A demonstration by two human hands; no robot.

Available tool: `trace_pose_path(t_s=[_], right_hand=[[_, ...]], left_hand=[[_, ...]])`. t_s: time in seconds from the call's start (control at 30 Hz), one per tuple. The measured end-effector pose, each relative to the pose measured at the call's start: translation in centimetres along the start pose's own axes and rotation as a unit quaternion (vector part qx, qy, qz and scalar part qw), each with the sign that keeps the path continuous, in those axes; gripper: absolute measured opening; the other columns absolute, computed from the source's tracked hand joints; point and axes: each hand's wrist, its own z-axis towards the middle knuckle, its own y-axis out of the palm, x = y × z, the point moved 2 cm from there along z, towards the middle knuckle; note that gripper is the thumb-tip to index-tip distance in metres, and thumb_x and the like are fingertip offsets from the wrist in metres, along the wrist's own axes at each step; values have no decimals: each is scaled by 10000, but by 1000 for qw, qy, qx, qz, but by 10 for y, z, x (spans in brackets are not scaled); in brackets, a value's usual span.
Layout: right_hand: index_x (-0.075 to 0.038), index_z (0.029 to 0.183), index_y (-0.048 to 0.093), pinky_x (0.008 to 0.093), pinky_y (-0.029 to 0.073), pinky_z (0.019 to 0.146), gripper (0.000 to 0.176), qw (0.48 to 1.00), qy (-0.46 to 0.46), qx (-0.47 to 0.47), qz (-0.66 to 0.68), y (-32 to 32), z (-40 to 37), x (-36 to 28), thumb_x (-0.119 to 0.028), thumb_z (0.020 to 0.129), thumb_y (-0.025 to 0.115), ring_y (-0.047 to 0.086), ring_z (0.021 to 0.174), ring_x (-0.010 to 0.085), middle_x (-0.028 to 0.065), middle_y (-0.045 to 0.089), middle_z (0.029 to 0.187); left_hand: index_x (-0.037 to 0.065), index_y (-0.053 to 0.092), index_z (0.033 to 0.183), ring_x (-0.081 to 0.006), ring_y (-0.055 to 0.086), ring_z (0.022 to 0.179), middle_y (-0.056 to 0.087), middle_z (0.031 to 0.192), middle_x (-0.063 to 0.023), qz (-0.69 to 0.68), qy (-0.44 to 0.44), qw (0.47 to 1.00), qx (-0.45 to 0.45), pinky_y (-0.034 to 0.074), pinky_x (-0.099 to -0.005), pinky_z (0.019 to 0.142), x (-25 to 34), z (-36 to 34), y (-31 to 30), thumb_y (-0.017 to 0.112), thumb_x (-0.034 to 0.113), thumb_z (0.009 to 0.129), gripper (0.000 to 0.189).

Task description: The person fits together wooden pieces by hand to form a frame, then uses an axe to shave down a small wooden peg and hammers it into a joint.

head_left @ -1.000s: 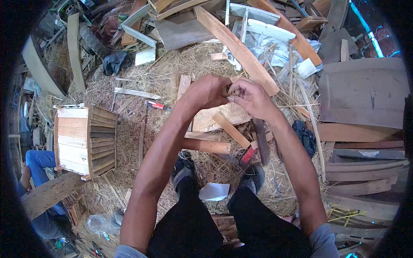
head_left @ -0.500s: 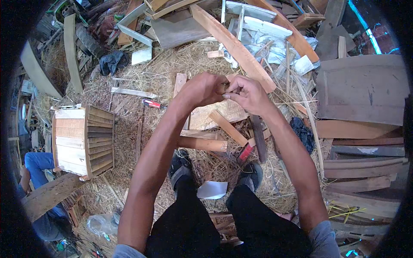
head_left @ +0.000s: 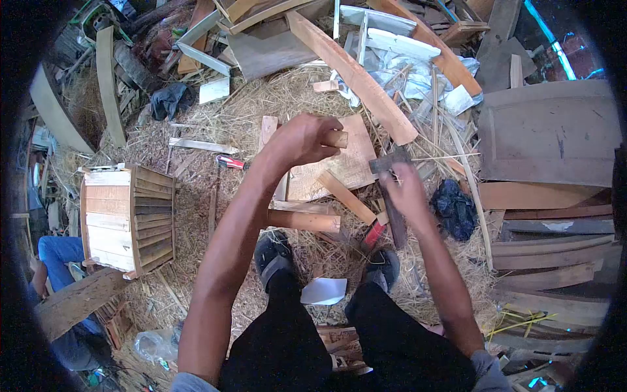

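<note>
My left hand (head_left: 307,138) is closed around a small light wood block (head_left: 336,138), whose end sticks out past the fingers. Beneath it lies a flat wooden board (head_left: 353,140). My right hand (head_left: 406,189), smeared by motion, is low over a dark T-shaped wooden tool like a mallet (head_left: 396,228). Its fingers overlap the upper handle, just below the head; their grip is blurred. Nearer my feet are a wood strip (head_left: 347,198), a thicker wooden piece (head_left: 304,221) and a red object (head_left: 373,235).
A slatted wooden box (head_left: 108,219) stands at left, with a seated person's blue-clad leg (head_left: 60,251) beside it. A red-handled tool (head_left: 230,162) lies on the straw. Long planks (head_left: 353,72) lean ahead; brown panels (head_left: 552,134) are stacked at right. A white sheet (head_left: 324,291) lies between my shoes.
My hands have parted. The right hand has moved down and right to the dark tool; the left stays in place, holding the small wood block, which now shows more clearly.
</note>
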Motion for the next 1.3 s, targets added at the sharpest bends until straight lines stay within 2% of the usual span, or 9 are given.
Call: trace_pose_path(t_s=[0.1,0.2,0.37,0.5,0.7,0.9,1.0,1.17,1.3], right_hand=[[63,1194,602,509,465,968,493,996,81,-2,-38,28,-38,19,-301,886,728,601,1090,461,297,623,1124],[76,1188,604,516,439,1002,519,990,125,9,-60,45,-43,34,-307,868,745,579,1134,465,312,615,1148],[70,1154,625,478,531,836,497,981,176,-54,64,28,-26,29,-289,844,776,681,888,356,216,688,962],[23,1102,590,393,563,585,350,907,283,-103,295,30,-24,29,-198,879,745,671,626,211,96,673,764],[-29,1175,390,299,502,471,431,867,213,-46,448,-16,-13,-55,-77,899,719,604,553,144,82,616,813],[-8,1207,350,282,500,453,455,900,115,-41,419,-36,-6,-81,-3,902,688,614,558,139,112,592,875],[13,1238,393,305,520,521,439,911,113,-52,393,-41,-9,-94,-24,911,684,648,664,163,129,613,945],[48,1237,497,429,532,746,404,989,6,2,145,-57,-8,-109,-136,927,679,677,870,361,234,653,1034],[33,1259,530,504,512,817,404,996,-70,-12,52,-80,1,-138,-188,940,643,634,960,475,294,652,1039]], left_hand=[[74,681,1117,-339,718,885,729,950,-157,20,11,1000,-6,570,-419,773,6,0,-1,850,277,746,456],[69,680,1121,-346,716,889,728,948,-157,8,2,1000,-14,569,-424,777,6,1,0,847,278,747,460],[57,680,1106,-345,717,889,729,958,-156,7,14,1000,-18,571,-420,782,4,3,-1,855,272,737,463],[52,680,1095,-341,718,890,731,967,-154,-10,-6,1000,-26,573,-416,787,3,2,1,860,275,732,463],[57,679,1088,-336,717,890,731,959,-155,2,-6,1000,-31,571,-422,788,5,2,1,858,288,735,458],[62,674,1087,-352,711,895,727,952,-157,8,-13,999,-39,562,-434,783,8,1,-1,843,312,745,456],[70,673,1086,-360,707,896,725,950,-156,11,-2,1000,-26,559,-436,787,6,0,1,844,302,741,450],[74,676,1078,-365,701,895,721,936,-152,12,-8,1000,-25,555,-446,784,9,0,0,846,292,732,443],[57,676,1042,-386,691,848,719,890,-168,10,1,1000,5,549,-473,744,13,-1,0,819,226,708,401]])
